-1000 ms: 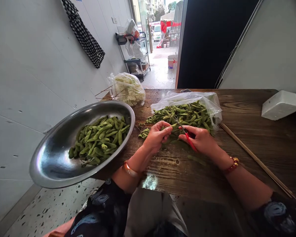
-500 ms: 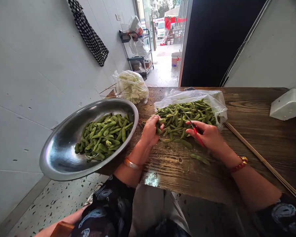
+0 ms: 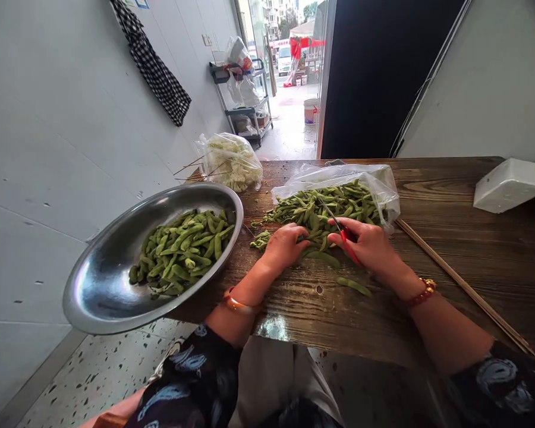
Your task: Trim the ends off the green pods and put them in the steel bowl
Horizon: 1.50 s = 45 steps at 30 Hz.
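Red-handled scissors (image 3: 348, 242) are gripped in my right hand (image 3: 370, 241), their narrow dark blades pointing up and left over the heap of green edamame pods (image 3: 339, 205). My left hand (image 3: 288, 245) is at the heap's near left edge, back upward and fingers curled down among the pods; whatever lies inside them is hidden. A few pods on stems (image 3: 261, 239) lie just left of that hand. One loose pod (image 3: 354, 286) rests on the wood nearer to me. More pods (image 3: 185, 249) fill part of a large steel bowl (image 3: 98, 291) at the left.
A clear plastic bag (image 3: 339, 173) lies open behind the heap. Thin wooden sticks (image 3: 463, 285) slant across the right of the table (image 3: 437, 208). A bagged cauliflower (image 3: 232, 160) stands at the back left, a white foam box (image 3: 508, 184) at the far right. Beyond is a cart (image 3: 245, 110).
My left hand has turned back-up and moved slightly right onto the pile; the pods it held are no longer visible in it. My right hand keeps the scissors. The view has shifted a little.
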Available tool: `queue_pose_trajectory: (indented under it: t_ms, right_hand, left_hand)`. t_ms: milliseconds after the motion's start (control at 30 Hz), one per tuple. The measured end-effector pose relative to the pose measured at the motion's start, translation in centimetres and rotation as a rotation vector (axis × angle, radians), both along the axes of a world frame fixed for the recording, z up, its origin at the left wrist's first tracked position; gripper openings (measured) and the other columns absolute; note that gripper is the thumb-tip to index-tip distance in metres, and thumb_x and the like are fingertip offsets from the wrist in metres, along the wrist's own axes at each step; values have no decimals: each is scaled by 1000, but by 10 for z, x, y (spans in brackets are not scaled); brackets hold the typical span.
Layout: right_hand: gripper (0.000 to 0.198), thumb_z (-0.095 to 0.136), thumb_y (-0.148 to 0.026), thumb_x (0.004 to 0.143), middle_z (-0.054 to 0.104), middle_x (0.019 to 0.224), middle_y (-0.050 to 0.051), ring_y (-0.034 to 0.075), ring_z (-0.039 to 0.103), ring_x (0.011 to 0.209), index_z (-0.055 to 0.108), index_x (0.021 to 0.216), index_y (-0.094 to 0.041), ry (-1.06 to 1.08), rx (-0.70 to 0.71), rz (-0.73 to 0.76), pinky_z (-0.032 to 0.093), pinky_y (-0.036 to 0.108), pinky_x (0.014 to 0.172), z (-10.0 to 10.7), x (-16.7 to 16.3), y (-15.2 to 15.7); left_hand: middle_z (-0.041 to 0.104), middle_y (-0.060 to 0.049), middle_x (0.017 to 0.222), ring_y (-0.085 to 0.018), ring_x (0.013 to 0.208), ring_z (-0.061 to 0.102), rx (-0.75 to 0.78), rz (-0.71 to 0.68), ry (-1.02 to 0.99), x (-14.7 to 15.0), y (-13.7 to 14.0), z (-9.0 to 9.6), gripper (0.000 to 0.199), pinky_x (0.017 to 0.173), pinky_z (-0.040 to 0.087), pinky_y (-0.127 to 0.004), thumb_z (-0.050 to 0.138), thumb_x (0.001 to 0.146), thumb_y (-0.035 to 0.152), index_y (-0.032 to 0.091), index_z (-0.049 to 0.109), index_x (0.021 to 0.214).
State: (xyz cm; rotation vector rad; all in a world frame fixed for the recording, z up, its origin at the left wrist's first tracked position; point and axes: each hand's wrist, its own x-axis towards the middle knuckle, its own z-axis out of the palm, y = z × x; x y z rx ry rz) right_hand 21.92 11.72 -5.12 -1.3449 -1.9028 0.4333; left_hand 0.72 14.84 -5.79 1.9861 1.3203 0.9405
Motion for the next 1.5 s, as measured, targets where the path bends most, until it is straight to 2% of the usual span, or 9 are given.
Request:
queue_pose_trajectory:
  t_ms: [167, 333, 467, 733, 967, 1100, 1233, 1333, 1500]
  right_hand:
    - [49, 60, -54, 82, 65, 66, 1, 14, 55, 57, 68, 114, -17, -16, 4, 5, 40, 24, 54, -2, -1, 0]
    - [50, 62, -51, 82, 67, 70, 2, 14, 55, 59, 67, 116, -16, -18, -16, 38, 43, 25, 56, -2, -1, 0]
    - [51, 63, -50, 81, 68, 73, 3, 15, 57, 61, 66, 118, -16, -17, -23, 73, 46, 26, 58, -1, 0, 0]
    - [50, 65, -51, 79, 70, 87, 6, 16, 59, 67, 67, 115, -17, -21, -41, 125, 48, 28, 62, -2, 1, 1]
    - [48, 64, -51, 80, 66, 75, 3, 14, 53, 59, 68, 113, -17, -55, -11, 131, 45, 26, 58, -2, 2, -1]
    - [46, 63, -50, 82, 67, 79, 4, 15, 55, 63, 68, 113, -18, -94, -1, 205, 44, 26, 61, 0, 0, -3]
    - [43, 60, -50, 84, 65, 73, 3, 15, 55, 62, 69, 110, -17, -121, -7, 260, 43, 25, 60, -1, -4, -5]
    - [42, 58, -49, 85, 64, 70, 2, 14, 53, 60, 69, 109, -16, -115, -35, 284, 41, 24, 58, -2, -4, -5]
    - [42, 59, -48, 85, 67, 73, 2, 13, 54, 60, 70, 108, -15, -92, -87, 295, 41, 23, 57, -2, -3, -3]
  left_hand:
    - [59, -2, 68, -15, 68, 51, 23, 35, -40, -3, 1, 4, 8, 68, 38, -25, 68, 70, 17, 18, 65, 62]
    - [54, 1, 60, -11, 58, 44, -93, 4, -142, -6, -3, 12, 20, 58, 34, -22, 62, 78, 34, 15, 66, 71]
    - [52, 2, 60, -9, 56, 40, -138, -44, -194, -5, -7, 16, 25, 54, 32, -20, 61, 79, 37, 14, 66, 72]
    - [55, 1, 61, -11, 61, 46, -87, -106, -167, -3, -12, 25, 22, 60, 35, -22, 65, 77, 34, 14, 65, 67]
    - [64, -2, 70, -14, 69, 54, -83, -122, -121, -4, -12, 24, 24, 69, 40, -24, 64, 78, 36, 13, 70, 76]
    - [70, -7, 83, -17, 78, 59, -144, -175, -222, -4, -12, 21, 29, 74, 44, -27, 67, 75, 38, 12, 73, 86]
    - [70, -8, 84, -16, 76, 59, -273, -256, -373, -3, -12, 18, 31, 72, 44, -26, 70, 73, 40, 11, 74, 83]
    - [66, -4, 69, -10, 60, 53, -362, -244, -432, -2, -15, 18, 31, 59, 39, -22, 71, 72, 40, 10, 72, 80]
    - [40, 8, 46, -2, 40, 28, -505, -201, -480, -2, -16, 19, 31, 41, 19, -18, 73, 72, 40, 12, 63, 77]
